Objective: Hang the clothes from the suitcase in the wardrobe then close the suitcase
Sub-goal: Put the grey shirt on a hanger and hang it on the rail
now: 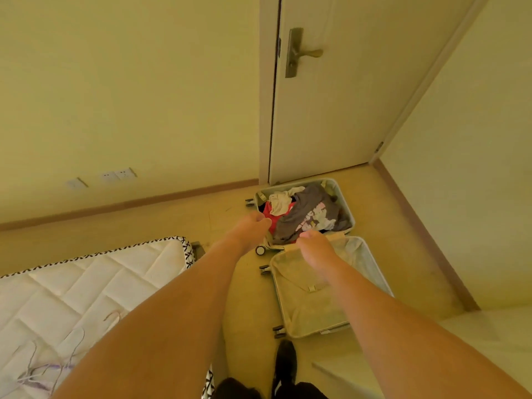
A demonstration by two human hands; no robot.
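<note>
Head view. Suitcase (pixel 322 272), pale mint hard-shell, lies opened flat on the yellowish floor (pixel 230 226), its far edge just short of the closed cream door (pixel 345 105).
Far half of the suitcase, nearest the door: heaped with loose clothes. Grey printed T-shirt (pixel 309 217) on top, crumpled, pale lettering showing; white garment (pixel 280 201) bunched to its left; red garment (pixel 269 216) partly buried under both.
Near half of the suitcase: beige fabric lining with a small strap buckle (pixel 311 288), no clothes visible in it.
Left hand (pixel 253 226) over the suitcase's left rim, fingers curled beside the red garment; whether they grip cloth, cannot tell.
Right hand (pixel 313 243) above the hinge line, fingers curled at the grey T-shirt's near edge; hold unclear.
Left of the suitcase: white quilted mattress (pixel 86 286) with thin wire hangers (pixel 49 370) on it.
</note>
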